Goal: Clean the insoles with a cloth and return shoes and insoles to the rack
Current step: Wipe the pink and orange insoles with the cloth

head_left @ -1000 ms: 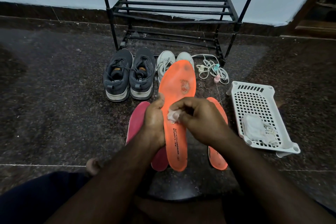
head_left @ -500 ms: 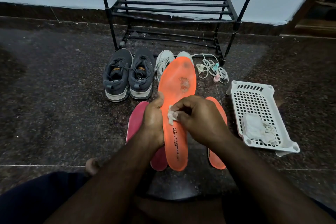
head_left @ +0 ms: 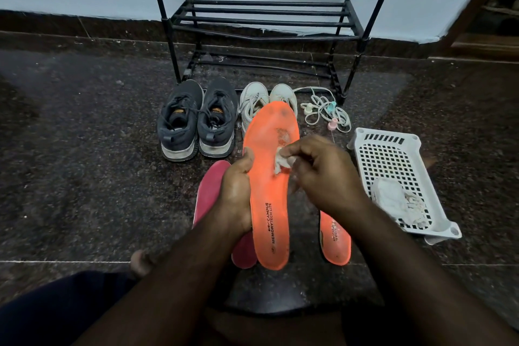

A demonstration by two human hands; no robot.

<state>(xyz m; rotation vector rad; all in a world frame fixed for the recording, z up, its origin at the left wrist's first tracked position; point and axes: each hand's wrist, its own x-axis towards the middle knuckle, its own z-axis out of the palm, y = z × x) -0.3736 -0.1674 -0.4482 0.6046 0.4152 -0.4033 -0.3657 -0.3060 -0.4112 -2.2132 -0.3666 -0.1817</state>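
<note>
Top centre, I see the black shoe rack, grey sneakers below it. At frame centre my left hand grips the orange insole; my right hand pinches a white cloth against it.

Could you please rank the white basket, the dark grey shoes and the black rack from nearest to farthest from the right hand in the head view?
From the right hand:
1. White basket, just to its right on the floor.
2. Dark grey shoes, ahead and to the left.
3. Black rack, farthest, against the wall.
</note>
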